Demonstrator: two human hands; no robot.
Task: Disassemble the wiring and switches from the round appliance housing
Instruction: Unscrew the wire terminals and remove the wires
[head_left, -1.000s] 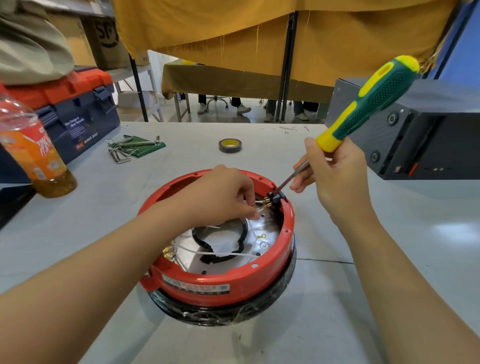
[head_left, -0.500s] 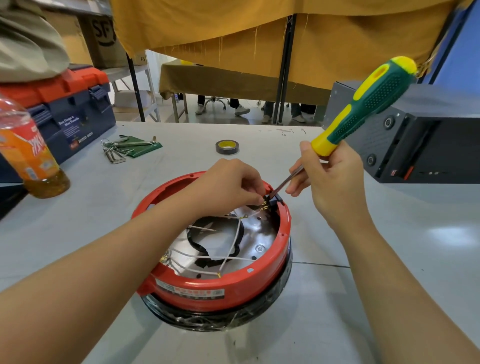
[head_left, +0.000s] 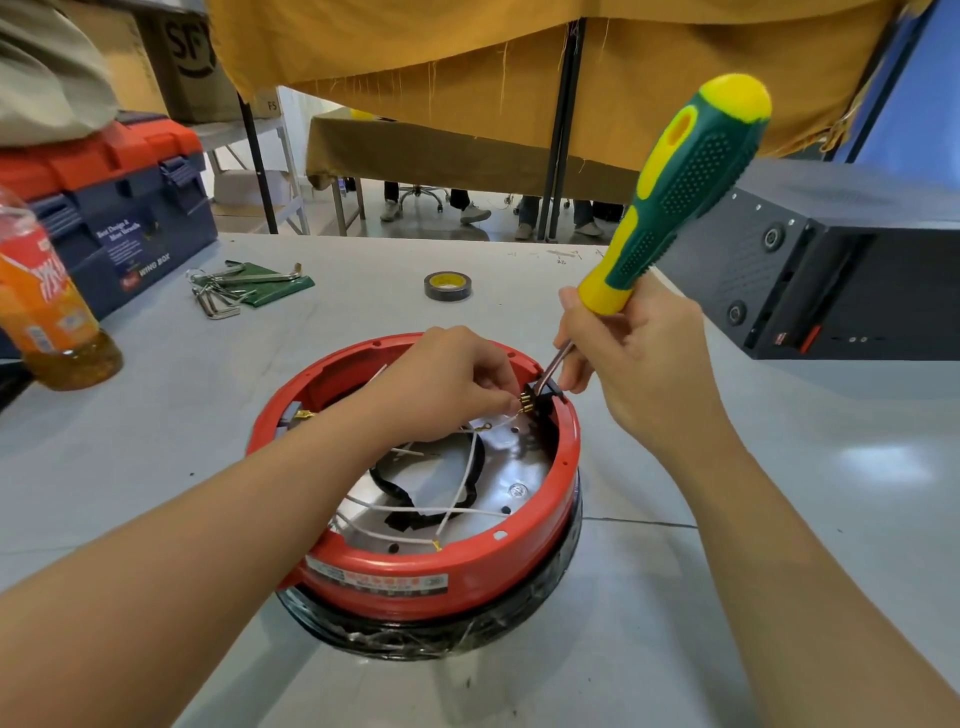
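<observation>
Carefully, my left hand (head_left: 447, 379) pinches the brass terminals (head_left: 525, 402) while my right hand (head_left: 623, 358) (gripping the screwdriver (head_left: 675, 197)) should lever gently, not jab, inside the red housing (head_left: 415, 561).

Place: a workshop
Tools: blue and orange toolbox (head_left: 119, 208), hex keys (head_left: 228, 291) and a tape roll (head_left: 448, 286) on the grey worktop (head_left: 727, 519)
Storage: metal shelving with a cardboard box (head_left: 192, 57)
Surroundings: yellow cloth (head_left: 467, 47) draped over frames and another table behind

Your single head camera looks forward and down, close over your hands (head_left: 545, 384) and the tabletop (head_left: 779, 519), wide-angled.
</observation>
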